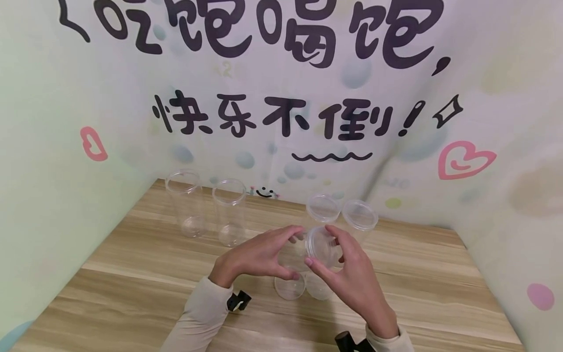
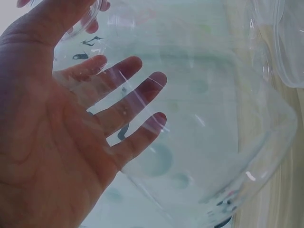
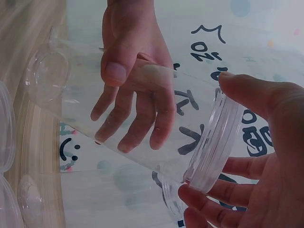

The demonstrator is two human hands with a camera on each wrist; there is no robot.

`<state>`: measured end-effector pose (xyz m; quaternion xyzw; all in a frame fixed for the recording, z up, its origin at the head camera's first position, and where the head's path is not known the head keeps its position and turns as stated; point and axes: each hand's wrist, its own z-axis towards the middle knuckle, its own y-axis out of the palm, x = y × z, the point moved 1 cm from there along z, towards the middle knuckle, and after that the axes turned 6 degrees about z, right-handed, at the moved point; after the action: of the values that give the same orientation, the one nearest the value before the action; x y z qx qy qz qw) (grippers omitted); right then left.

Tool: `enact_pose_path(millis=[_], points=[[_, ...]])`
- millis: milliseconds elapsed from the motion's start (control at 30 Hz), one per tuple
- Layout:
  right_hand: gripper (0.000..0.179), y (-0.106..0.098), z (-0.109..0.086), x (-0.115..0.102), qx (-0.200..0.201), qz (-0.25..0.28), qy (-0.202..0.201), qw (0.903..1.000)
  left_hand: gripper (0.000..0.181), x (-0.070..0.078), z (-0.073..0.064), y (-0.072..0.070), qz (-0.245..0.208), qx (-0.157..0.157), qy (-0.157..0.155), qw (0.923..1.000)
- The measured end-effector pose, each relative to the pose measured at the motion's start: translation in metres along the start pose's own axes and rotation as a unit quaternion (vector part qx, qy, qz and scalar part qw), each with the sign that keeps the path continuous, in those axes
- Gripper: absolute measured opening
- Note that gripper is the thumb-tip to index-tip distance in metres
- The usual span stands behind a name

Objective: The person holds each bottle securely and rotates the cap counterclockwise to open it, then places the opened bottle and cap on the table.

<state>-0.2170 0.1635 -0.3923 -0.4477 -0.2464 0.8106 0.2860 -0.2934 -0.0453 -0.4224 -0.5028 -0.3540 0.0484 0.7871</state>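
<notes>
At the frame's lower centre, the left hand is gripping the clear plastic jar, fingers spread, while the right hand is pinching its lid, apparently fitting it and likely needing a level twist next.

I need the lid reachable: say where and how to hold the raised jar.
Hold the raised jar by its smooth wall, best from the left, with a wide clasp: it is broad and round, and its lid faces right.
</notes>
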Motion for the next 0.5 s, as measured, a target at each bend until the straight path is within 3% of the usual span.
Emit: enact_pose_path(millis=[500], points=[[0.071, -0.0039, -0.0001, 0.0011, -0.011, 0.041, -0.005, 0.9991, 0.084, -0.0004, -0.0008, 0.0001, -0.007, -0.004, 0.0, 1.0]])
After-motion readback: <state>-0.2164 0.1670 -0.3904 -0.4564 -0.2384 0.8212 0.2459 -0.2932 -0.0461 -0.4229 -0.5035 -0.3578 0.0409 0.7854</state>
